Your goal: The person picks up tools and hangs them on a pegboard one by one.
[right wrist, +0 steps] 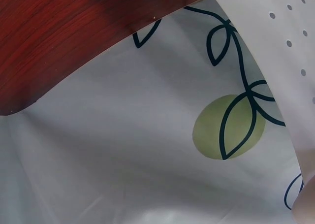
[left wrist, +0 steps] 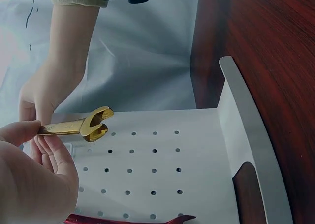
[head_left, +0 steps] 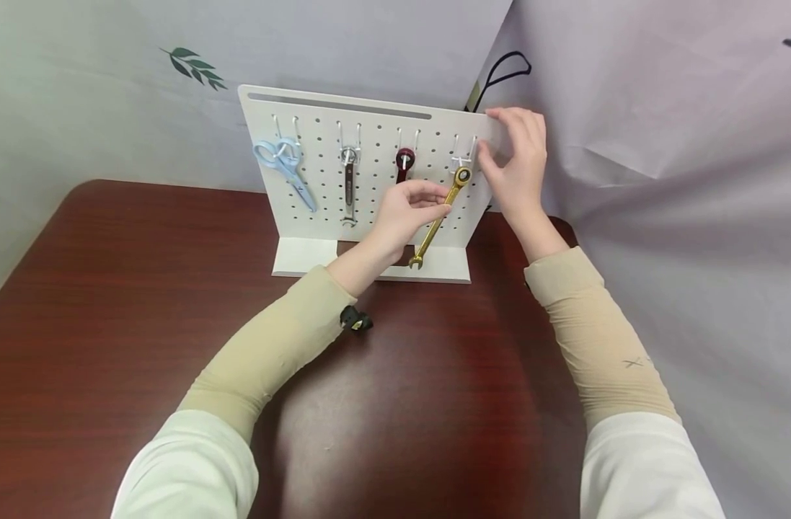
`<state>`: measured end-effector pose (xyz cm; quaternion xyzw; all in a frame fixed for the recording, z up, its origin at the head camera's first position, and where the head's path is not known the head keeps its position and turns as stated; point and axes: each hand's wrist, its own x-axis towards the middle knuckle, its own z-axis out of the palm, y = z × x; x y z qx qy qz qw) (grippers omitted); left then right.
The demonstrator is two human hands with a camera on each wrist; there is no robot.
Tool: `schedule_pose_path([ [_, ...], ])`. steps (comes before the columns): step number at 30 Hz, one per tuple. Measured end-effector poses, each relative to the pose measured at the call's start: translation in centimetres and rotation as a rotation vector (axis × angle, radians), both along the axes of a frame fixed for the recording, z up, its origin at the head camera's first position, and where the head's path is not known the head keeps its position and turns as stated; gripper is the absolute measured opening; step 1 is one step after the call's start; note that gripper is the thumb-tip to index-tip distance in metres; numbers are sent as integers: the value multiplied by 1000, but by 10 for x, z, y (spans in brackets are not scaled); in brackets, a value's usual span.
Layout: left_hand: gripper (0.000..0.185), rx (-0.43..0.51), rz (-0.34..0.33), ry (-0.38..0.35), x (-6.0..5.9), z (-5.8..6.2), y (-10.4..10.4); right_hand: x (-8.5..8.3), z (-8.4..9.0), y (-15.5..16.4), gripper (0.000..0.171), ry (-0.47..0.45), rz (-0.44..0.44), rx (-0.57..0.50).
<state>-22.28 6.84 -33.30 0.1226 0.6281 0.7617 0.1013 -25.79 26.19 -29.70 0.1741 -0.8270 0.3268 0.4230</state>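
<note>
My left hand (head_left: 411,211) pinches a gold combination wrench (head_left: 434,225) between thumb and fingers. The wrench slants in front of a white pegboard (head_left: 317,225), its ring end up by the rightmost hook (head_left: 461,160). I cannot tell whether the ring is on that hook. In the left wrist view the wrench's open jaw (left wrist: 96,125) points away from the hand. At the board's upper right corner my right hand (head_left: 520,162) holds the edge, thumb in front and fingers at the top. Only a sliver of the right hand shows in the right wrist view.
Blue scissors (head_left: 291,169), a silver wrench (head_left: 349,187) and a red wrench (head_left: 404,162), partly hidden by the left hand, hang on the other hooks. The board stands on a dark red wooden table (head_left: 142,310). Pale patterned cloth (head_left: 681,216) hangs behind and at the right.
</note>
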Motion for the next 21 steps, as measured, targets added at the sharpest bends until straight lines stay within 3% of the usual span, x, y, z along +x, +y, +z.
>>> schedule_pose_path([
  [10,27,28,36,-74,-5,-9,14,1,-4,3,31,-8,-8,8],
  [21,25,28,114,-37,-15,-14,23,1,-6,2,32,0,-5,5],
])
